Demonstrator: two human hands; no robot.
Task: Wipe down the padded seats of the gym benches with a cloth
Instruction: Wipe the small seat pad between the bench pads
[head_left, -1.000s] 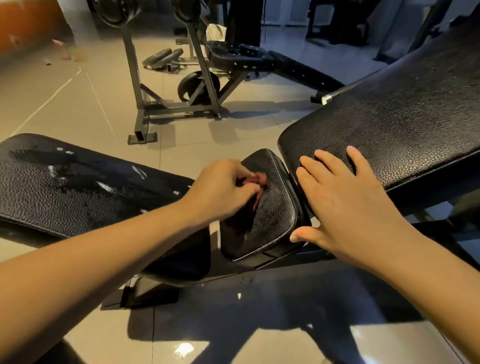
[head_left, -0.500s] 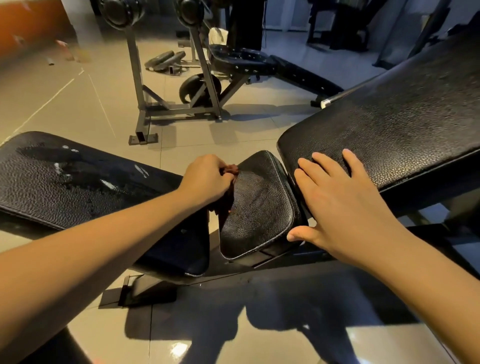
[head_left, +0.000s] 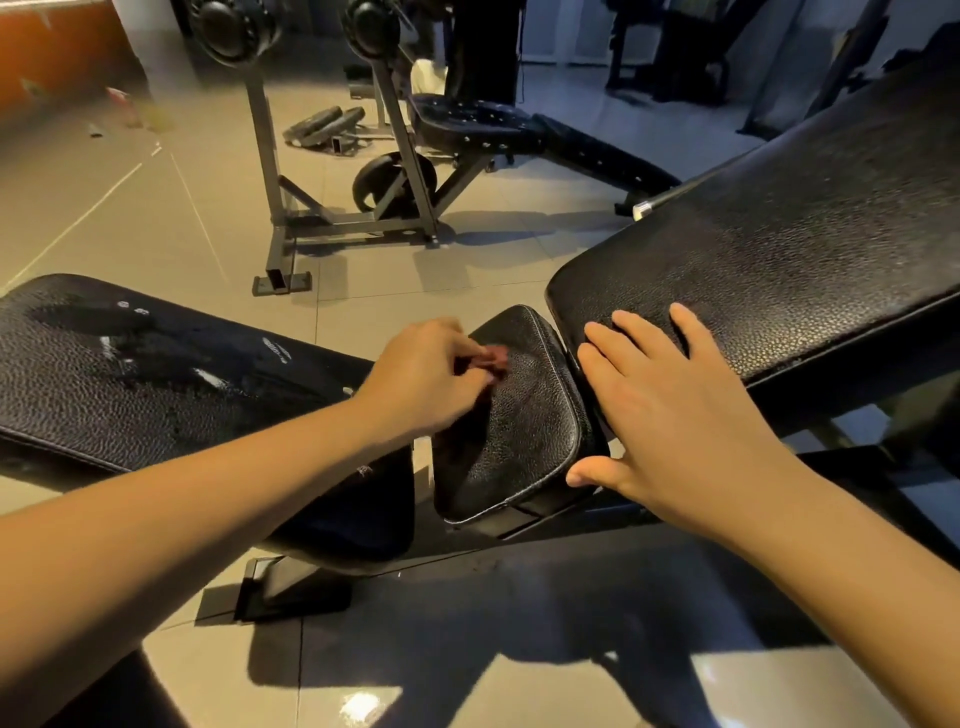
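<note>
Padded seats (head_left: 519, 457): three black pads in view, at 9 o'clock, centre and 2 o'clock. The left hand (head_left: 426, 379), over the 10 o'clock corner of the small seat pad (head_left: 530, 415), pinches a reddish-brown cloth (head_left: 496, 358) in curled fingers (head_left: 470, 371). The right hand (head_left: 670, 410) lies flat, fingers spread, on the lower edge of the inclined back pad (head_left: 779, 249), with the thumb just beside the seat pad.

Risks, as judged. Moisture standing on the flat pad (head_left: 130, 374) at 9 o'clock may dry into marks. The cloth is bunched so small that skin rather than fabric may do the rubbing, leaving the seat pad's near half unwiped. The gap between seat pad and back pad could nip the right hand if the back pad shifts under its weight.

Condition. Flat pad: grained, with wet streaks and pale flecks. Seat pad: grained, tilted, piped edge, dull sheen, no streaks visible. Back pad: grained, dry-looking. Cloth: only a small fold shows, so its full extent cannot be told.
</note>
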